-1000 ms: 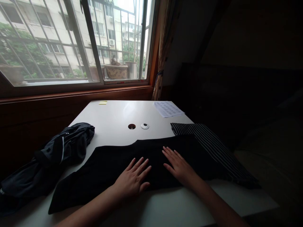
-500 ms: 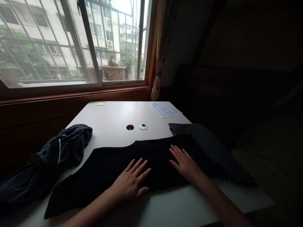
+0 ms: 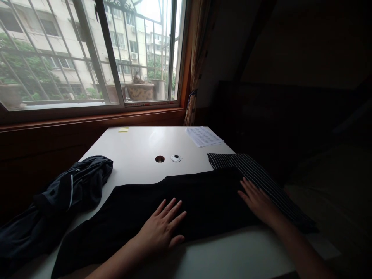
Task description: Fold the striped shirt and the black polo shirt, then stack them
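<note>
A black garment [image 3: 200,197] lies spread flat across the near part of the white table; its exact kind does not show. My left hand [image 3: 164,224] rests palm down on its middle, fingers spread. Over the garment's right part is my right hand [image 3: 257,199], fingers stretched out, near a striped black-and-white cloth [image 3: 261,174]. That striped cloth adjoins the black garment on the right and hangs toward the table's right edge. Neither hand grips anything.
A dark crumpled garment [image 3: 78,190] lies on the left side of the table [image 3: 136,151]. Farther back are printed papers [image 3: 205,136], a yellow sticky note [image 3: 123,129], a cable hole [image 3: 159,159] and its white cover [image 3: 176,158]. A barred window [image 3: 139,58] stands behind.
My right hand has slid to the right across the black garment, toward the striped cloth. My left hand stays in nearly the same place on it. The view has shifted slightly.
</note>
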Motion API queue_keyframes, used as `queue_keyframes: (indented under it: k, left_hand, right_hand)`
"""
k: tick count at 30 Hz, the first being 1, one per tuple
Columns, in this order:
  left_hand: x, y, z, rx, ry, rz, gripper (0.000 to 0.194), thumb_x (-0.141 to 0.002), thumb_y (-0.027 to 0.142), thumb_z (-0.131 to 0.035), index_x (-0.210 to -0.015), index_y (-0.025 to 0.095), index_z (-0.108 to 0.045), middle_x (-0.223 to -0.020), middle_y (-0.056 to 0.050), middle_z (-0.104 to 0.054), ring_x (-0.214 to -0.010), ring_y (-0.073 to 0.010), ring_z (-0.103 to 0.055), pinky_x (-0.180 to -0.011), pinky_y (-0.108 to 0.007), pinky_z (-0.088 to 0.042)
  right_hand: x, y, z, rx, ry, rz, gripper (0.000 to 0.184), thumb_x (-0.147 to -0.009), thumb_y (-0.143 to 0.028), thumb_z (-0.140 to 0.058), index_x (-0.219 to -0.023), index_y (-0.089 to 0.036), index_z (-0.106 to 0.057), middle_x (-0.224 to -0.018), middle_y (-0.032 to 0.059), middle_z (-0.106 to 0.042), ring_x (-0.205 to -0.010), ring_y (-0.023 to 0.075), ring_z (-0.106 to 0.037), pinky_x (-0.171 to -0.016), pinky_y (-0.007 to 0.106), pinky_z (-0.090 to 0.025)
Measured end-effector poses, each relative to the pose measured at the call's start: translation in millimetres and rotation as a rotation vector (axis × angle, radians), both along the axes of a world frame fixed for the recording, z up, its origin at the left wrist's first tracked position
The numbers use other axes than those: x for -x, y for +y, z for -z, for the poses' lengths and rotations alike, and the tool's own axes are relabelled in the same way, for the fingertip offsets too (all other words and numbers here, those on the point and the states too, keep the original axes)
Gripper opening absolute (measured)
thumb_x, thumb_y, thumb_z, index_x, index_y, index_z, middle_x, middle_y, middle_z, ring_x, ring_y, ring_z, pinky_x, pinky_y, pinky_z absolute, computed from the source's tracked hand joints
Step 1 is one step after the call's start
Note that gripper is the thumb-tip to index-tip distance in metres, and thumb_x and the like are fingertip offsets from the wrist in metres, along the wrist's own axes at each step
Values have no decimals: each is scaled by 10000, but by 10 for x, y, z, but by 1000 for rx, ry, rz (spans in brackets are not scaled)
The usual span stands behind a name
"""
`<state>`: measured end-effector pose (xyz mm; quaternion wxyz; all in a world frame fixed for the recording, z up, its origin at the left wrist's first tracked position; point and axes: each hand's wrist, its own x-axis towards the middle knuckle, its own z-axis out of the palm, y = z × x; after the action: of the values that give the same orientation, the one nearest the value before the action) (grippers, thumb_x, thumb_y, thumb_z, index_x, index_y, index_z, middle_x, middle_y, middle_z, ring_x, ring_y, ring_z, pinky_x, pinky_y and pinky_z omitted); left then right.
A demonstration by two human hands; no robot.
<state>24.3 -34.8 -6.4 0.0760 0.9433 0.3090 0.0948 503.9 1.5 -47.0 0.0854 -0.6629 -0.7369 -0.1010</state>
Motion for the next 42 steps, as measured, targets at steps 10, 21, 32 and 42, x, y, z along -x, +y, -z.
queue_keyframes:
  k: [10,21,32,42]
  left_hand:
    - [3,-12,-58,-2,-16,-1,675,-987,578,-441,-1571,324,-218,-1638,-42,-200,-1501,-296,-213,-1228,-510,-178]
    - [2,-8,-32,22,-15,1,656,-995,591,-404,-1567,318,-235,-1642,-45,-183,-1506,-299,-184,-1228,-534,-171]
    - [30,-15,-130,40,-64,-19,580,-1013,541,-401,-1532,289,-345,-1591,-48,-350,-1482,-291,-277,-1217,-529,-235]
    - [44,-39,-125,78,-69,-18,575,-1005,570,-396,-1526,329,-353,-1612,-26,-309,-1497,-290,-233,-1224,-537,-207]
  right_hand:
    - [396,803,-143,144,90,-9,659,-999,-555,-237,-1552,-205,-316,-1624,86,-275,-1495,280,-247,-1183,567,-261]
    - [231,955,-53,116,204,96,678,-999,-556,-218,-1542,-163,-326,-1632,93,-243,-1503,273,-224,-1196,551,-239]
    - [150,1003,5,28,256,68,626,-967,-513,-304,-1491,-197,-437,-1593,92,-353,-1462,287,-331,-1189,489,-294]
    - [72,1047,75,50,242,55,679,-955,-543,-283,-1486,-146,-431,-1599,115,-333,-1483,267,-282,-1208,462,-275]
